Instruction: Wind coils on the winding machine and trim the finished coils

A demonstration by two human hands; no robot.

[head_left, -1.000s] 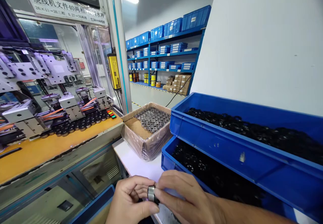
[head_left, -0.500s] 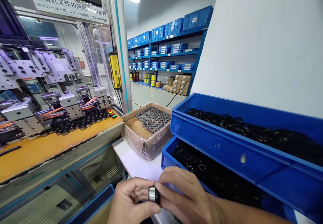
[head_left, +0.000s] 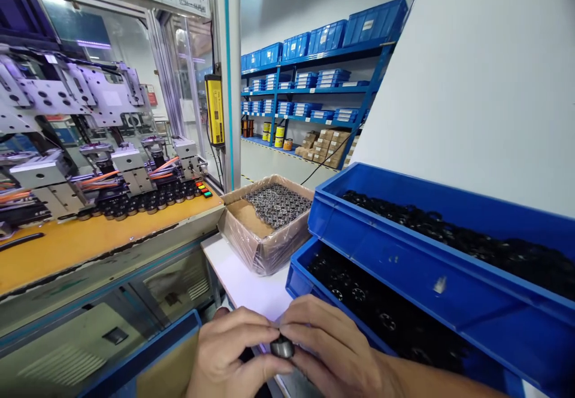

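Left hand: thumb and fingers are bent together, with a small gap between them, which the metal ring part fills.
Right hand: its fingers are curled and bring their tips to the ring part's other side; the thumb I cannot see well.
Ring part: it is between the two hands, near the white table.
Blue bins: the upper bin and the lower bin both contain black parts.
Carton: it stands on the table, wrapped in clear plastic, with many small parts inside.
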